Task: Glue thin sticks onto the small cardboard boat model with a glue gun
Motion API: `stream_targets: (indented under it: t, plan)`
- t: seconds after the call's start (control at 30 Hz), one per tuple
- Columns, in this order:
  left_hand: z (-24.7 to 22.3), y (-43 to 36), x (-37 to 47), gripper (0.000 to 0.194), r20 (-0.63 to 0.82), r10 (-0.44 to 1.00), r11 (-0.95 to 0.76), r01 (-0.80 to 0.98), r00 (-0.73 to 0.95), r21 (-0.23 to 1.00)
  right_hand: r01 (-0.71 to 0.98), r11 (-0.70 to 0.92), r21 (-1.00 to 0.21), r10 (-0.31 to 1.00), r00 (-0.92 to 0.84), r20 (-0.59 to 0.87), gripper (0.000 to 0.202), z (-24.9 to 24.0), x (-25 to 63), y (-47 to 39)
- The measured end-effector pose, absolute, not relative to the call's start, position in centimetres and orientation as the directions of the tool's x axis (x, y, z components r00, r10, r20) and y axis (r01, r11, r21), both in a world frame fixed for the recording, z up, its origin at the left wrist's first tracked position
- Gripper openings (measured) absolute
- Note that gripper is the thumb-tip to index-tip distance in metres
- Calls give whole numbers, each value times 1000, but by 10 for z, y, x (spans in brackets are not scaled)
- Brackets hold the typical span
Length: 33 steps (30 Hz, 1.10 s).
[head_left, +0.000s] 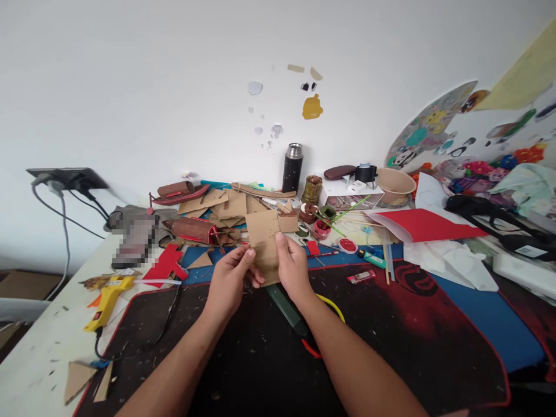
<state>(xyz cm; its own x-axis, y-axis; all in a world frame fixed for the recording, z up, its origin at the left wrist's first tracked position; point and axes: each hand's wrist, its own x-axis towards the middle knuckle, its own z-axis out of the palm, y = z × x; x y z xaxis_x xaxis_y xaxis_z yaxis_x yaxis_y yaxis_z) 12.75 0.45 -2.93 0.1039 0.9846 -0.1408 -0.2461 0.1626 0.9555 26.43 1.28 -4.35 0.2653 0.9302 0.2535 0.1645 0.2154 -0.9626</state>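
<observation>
Both my hands hold one flat piece of brown cardboard (263, 237) upright over the black and red desk mat (434, 324). My left hand (230, 278) pinches its lower left edge. On the right edge, my right hand (292, 266) grips with the thumb in front. Below my hands lies a dark green ruler (286, 310), running toward me, with a yellow and red loop (334, 307) under my right forearm.
A yellow glue gun (106, 298) lies at the left with its cord. Cardboard scraps (226, 205) pile up behind my hands, beside a black flask (292, 168), small jars, a red sheet (423, 225), white paper, a bowl (394, 184) and a red cutout (167, 263).
</observation>
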Motion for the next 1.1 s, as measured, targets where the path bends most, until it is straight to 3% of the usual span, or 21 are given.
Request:
stream_targets:
  t: [0.17,0.37,0.57,0.77,1.1]
  plan:
    - [-27,5,121,48,-110,983,135,-168,149,977,112,240,-964,944,207,259,51,-45,266,8]
    - [-27,6,118,43,-38,999,31,-162,-38,986,117,239,-964,950,177,257,58,-47,259,6]
    - [-39,1,127,54,-73,993,80,-73,97,994,178,193,-965,939,253,235,60,-46,260,6]
    - [-44,2,130,58,-103,989,119,-153,105,981,113,152,-982,948,265,178,62,-47,260,8]
    - [-30,-2,123,43,-13,982,0,65,189,998,-17,147,-989,965,224,139,61,-43,268,9]
